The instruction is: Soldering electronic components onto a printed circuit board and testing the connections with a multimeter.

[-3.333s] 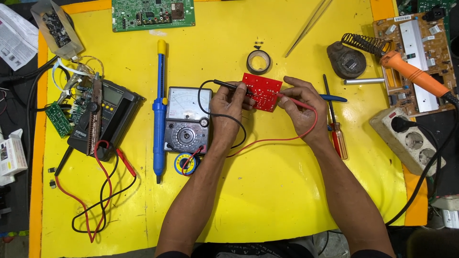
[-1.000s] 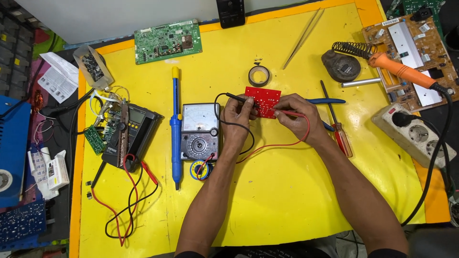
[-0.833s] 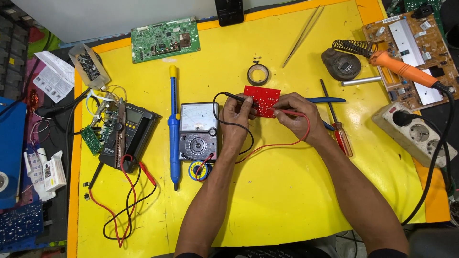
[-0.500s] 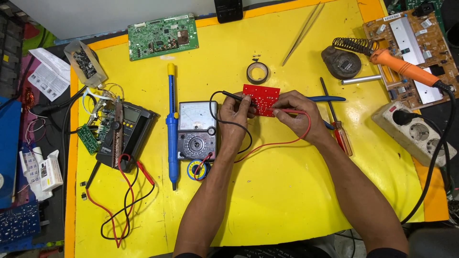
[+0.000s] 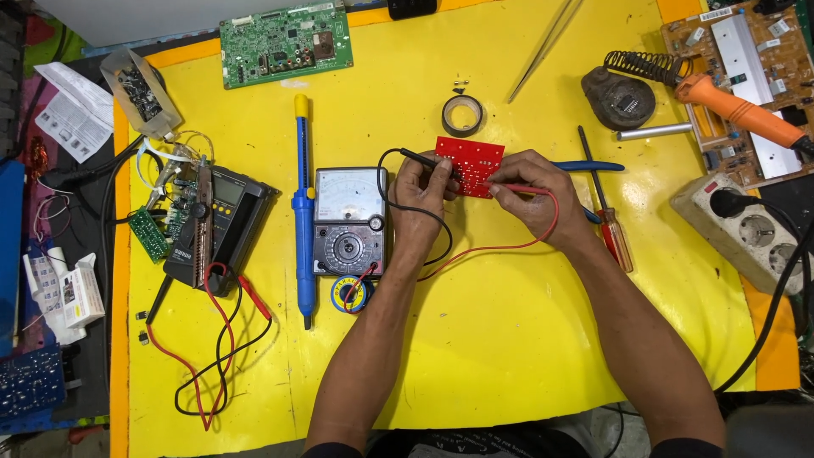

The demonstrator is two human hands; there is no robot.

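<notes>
Free room: near half of the yellow desk point(image 5: 509, 356), bare except where the 2 forearms cross it.

Obstacles:
- Left of the left hand point(image 5: 421, 199): analog meter point(image 5: 349, 222), touching; blue desoldering pump point(image 5: 302, 212) just beyond.
- Far side of the red board point(image 5: 471, 165): tape roll point(image 5: 463, 114), near; open desk between roll and tweezers point(image 5: 543, 49).
- Right of the right hand point(image 5: 534, 199): screwdriver point(image 5: 604, 203) and blue-handled pliers point(image 5: 585, 167), close.
- Far right: power strip point(image 5: 746, 233), soldering iron point(image 5: 738, 108).
- Near the meter: red lead point(image 5: 483, 250) loops across the desk.
</notes>
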